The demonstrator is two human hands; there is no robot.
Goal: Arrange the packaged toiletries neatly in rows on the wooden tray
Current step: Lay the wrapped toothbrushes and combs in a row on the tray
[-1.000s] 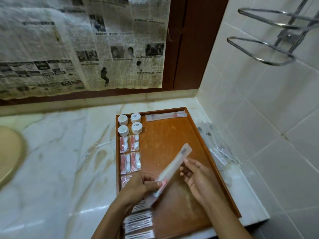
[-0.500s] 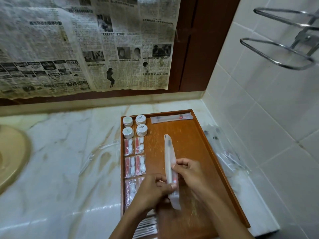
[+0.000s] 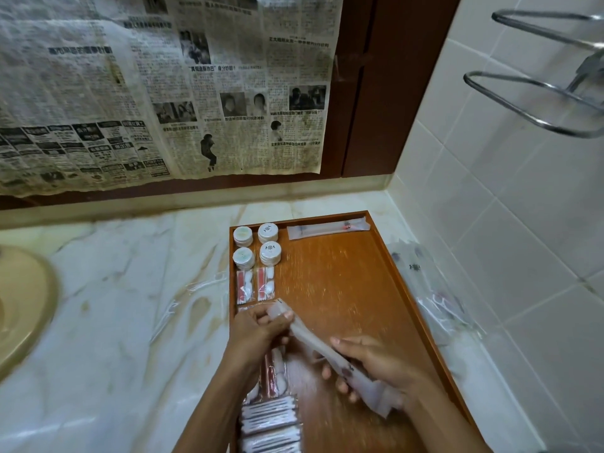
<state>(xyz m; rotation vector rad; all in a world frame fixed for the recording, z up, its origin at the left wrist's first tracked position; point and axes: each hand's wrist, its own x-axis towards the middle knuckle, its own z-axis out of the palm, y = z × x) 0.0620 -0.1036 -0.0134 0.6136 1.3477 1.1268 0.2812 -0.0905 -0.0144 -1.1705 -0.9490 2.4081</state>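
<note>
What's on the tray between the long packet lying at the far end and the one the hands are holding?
Head view: only bare wood of the wooden tray lies between the clear long packet at its far edge and the held long translucent packet.

Newspaper (image 3: 163, 93) print Chinese, too blurred; packet logos illegible

Dim, warm indoor light. Soft glare streaks the marble counter (image 3: 114, 322). Motion blur smears both hands and the near wooden tray (image 3: 343, 289); wide-angle distortion bends the wall tiles (image 3: 490, 191) at right.

A pale marble tabletop (image 3: 124, 322) carries the wooden tray (image 3: 346, 289) at its right. Clear packets (image 3: 431, 289) lie right of the tray.
</note>
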